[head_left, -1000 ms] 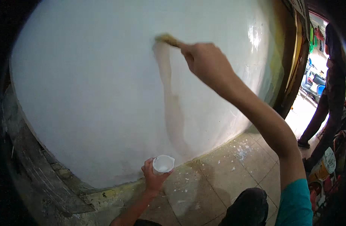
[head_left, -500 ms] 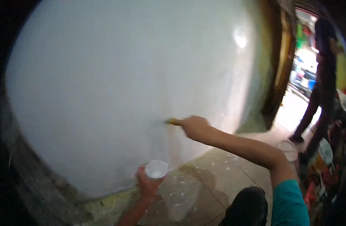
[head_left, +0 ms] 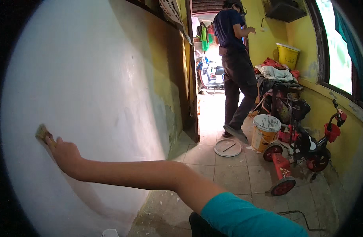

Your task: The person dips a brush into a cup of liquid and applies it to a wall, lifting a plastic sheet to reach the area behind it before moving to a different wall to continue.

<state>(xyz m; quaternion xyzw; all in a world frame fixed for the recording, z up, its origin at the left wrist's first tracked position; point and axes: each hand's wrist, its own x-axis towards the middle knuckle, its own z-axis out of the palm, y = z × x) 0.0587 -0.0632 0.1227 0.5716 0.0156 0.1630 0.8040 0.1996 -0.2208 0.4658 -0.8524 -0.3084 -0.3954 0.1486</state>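
The right hand (head_left: 66, 155) grips the brush (head_left: 42, 132) at the white wall (head_left: 82, 75) on the left; light, overlapping strokes should serve best. The left hand is out of view, its grip untellable.

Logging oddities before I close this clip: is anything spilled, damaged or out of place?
Yes. Pale spots dot the floor tiles beside the white wall, perhaps dripped paint. A lid-like disc lies on the floor by the bucket, possibly a trip hazard. The brush in the right hand looks normal.
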